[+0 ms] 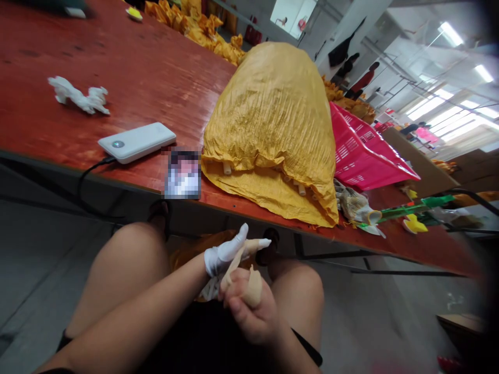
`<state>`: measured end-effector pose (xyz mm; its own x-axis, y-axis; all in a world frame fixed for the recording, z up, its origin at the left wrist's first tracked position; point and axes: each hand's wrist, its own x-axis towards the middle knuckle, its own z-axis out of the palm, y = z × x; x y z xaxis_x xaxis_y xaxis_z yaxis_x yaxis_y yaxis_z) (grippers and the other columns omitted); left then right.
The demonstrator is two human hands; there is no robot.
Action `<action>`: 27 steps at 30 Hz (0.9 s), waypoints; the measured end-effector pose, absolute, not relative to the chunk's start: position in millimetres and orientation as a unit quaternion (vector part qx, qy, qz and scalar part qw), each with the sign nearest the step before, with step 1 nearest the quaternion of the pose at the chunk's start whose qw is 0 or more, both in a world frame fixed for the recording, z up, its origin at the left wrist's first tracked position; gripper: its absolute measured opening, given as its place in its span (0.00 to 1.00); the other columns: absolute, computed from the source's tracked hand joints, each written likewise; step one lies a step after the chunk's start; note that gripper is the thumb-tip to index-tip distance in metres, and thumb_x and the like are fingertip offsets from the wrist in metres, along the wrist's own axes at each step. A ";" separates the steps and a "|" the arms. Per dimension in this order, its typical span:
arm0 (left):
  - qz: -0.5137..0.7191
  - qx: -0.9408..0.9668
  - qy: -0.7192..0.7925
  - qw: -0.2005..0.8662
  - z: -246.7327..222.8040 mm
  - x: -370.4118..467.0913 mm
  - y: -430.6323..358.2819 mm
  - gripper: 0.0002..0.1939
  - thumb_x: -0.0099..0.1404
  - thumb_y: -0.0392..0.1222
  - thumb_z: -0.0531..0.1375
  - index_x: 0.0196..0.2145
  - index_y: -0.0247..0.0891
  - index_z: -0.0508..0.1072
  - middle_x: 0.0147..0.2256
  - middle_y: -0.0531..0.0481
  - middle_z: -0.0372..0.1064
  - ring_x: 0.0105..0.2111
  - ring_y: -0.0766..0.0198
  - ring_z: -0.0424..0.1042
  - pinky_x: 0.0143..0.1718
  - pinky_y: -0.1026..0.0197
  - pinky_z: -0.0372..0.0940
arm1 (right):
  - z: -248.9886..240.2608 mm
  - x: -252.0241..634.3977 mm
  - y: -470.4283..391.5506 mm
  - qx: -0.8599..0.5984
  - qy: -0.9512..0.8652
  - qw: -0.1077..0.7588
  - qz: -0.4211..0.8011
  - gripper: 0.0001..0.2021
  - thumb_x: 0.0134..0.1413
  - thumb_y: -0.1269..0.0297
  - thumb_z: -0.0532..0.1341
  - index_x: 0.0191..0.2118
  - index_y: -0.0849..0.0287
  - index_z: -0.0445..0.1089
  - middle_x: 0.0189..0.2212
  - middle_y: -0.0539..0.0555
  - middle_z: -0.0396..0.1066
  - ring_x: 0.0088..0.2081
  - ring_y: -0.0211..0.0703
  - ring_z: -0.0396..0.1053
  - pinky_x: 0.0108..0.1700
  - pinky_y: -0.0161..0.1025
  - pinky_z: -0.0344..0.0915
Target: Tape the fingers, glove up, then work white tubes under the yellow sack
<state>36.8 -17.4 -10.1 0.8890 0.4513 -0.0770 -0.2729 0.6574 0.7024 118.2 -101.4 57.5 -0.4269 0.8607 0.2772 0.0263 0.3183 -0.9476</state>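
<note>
Over lap, below desk [156,83] edge: your left hand [228,254] in white glove, fingers stretched out, gripping nothing. Right hand [249,306] closed on beige tape strip [244,259], which runs up onto gloved fingertip. Judgement: keep strip taut, lay flat, overlap each turn, avoid creases. Beyond fingers: yellow sack [273,130], power bank [136,141], pink basket [362,150]. No readable writing or brand; phone screen [182,175] blurred.

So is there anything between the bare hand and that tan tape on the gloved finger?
No. The right hand already holds the tan tape, which runs straight up to the gloved finger of the left hand. Nothing sits between them.
</note>
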 end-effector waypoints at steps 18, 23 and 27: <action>0.303 0.077 -0.006 0.950 12.6 17.0 -4.9 0.28 0.67 0.56 0.45 0.56 0.34 0.63 0.55 0.41 0.62 0.52 0.52 0.62 0.58 0.38 0.43 | -0.2 182.6 -142.0 -0.520 -0.395 0.434 0.621 0.27 0.53 0.39 0.51 0.31 0.61 0.72 0.31 0.57 0.70 0.26 0.37 0.65 0.25 0.34 0.60; 0.332 0.119 -0.017 0.936 10.4 17.1 -7.7 0.22 0.65 0.37 0.49 0.56 0.36 0.62 0.56 0.42 0.61 0.54 0.53 0.61 0.58 0.36 0.44 | 5.3 174.0 -130.4 -0.558 -0.297 0.483 0.606 0.21 0.46 0.45 0.62 0.27 0.62 0.71 0.27 0.54 0.70 0.24 0.35 0.65 0.25 0.32 0.60; 0.326 0.133 -0.006 0.936 11.0 13.8 -6.7 0.21 0.68 0.39 0.47 0.58 0.39 0.60 0.59 0.43 0.56 0.60 0.51 0.51 0.57 0.31 0.43 | 7.8 179.6 -129.9 -0.538 -0.348 0.504 0.579 0.24 0.51 0.42 0.56 0.26 0.61 0.71 0.26 0.53 0.70 0.23 0.34 0.65 0.25 0.32 0.61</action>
